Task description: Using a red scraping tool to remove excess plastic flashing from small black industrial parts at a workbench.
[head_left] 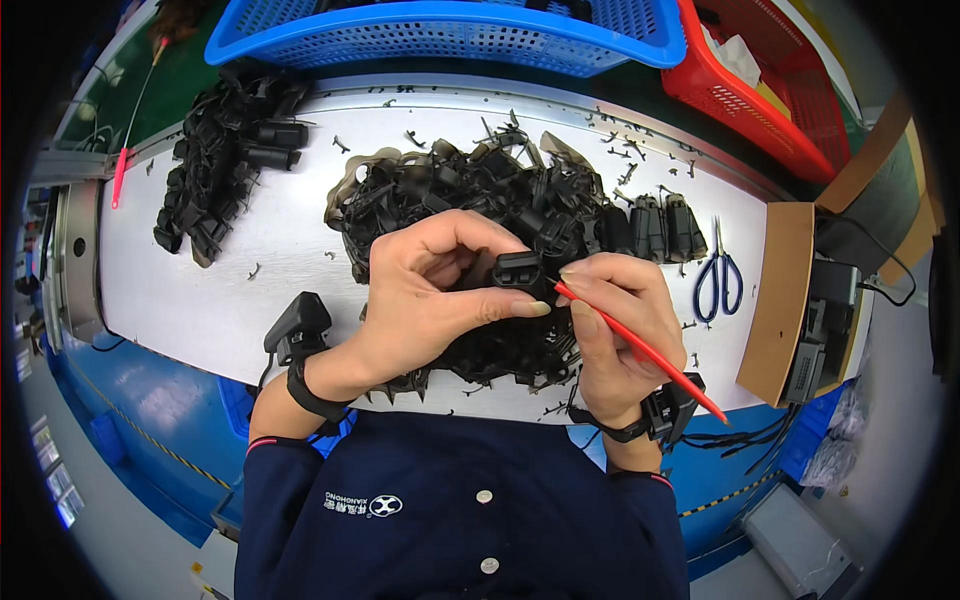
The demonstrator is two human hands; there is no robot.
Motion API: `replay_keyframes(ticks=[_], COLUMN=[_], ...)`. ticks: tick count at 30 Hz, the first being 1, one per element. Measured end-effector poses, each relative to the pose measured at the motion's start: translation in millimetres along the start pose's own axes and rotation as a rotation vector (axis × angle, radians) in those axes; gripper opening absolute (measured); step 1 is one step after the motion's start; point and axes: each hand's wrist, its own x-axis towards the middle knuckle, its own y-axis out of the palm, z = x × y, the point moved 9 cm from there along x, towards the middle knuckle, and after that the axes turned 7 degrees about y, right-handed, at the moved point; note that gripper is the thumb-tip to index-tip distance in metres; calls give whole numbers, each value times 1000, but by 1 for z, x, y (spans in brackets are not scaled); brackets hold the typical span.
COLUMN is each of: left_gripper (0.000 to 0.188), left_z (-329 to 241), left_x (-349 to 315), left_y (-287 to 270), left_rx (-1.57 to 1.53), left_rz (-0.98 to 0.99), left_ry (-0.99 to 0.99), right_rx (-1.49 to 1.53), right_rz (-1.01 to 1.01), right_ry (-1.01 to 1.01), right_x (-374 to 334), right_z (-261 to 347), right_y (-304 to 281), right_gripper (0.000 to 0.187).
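Between the thumb and fingers of my left hand (420,285) is a small black moulded plastic part (518,268), raised above a heap of similar parts. My right hand (628,325) grips a thin red pen-like tool (690,383) the way one holds a pencil. The tool's upper end comes close to the right side of the part; its tip and any contact are hidden. Below and behind both hands spreads the heap of black parts (430,190), some with translucent brownish edges. Right of the heap, several black parts (665,228) stand in a row.
Navy-handled scissors (718,285) lie right, near a cardboard box (778,300). Another black pile (225,165) is at left, beside a red-handled stick (120,178). A blue basket (440,40) and red basket (745,105) stand behind. Small black scraps (625,150) litter the white table (290,215).
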Motion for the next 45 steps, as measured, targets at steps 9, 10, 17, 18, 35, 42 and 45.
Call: replay_keyframes(ticks=[9,10,17,18,35,42,45], left_gripper=[29,29,27,27,19,38,40], left_z=[-4,-4,-6,-6,15,9,4], left_x=[-1,-1,-2,-2,-6,-19,-15], left_y=[-2,-2,-1,-1,33,58,49], left_rx=[69,83,170,171,476,706,783], left_rz=[-28,-23,3,3,400,701,600], left_ry=[108,108,136,142,16,182,194], right_rx=[58,80,-32,-44,-464,-543,-552], right_rz=[49,43,-7,-14,-97,-275,-338], right_ry=[-19,-3,-76,-73,-456,-324,-230], right_x=[-4,-4,-6,-6,-10,-6,-3], right_z=[-3,-4,3,3,16,6,-1], right_y=[8,8,7,7,-4,-14,-21], right_gripper=[25,25,28,29,40,17,13])
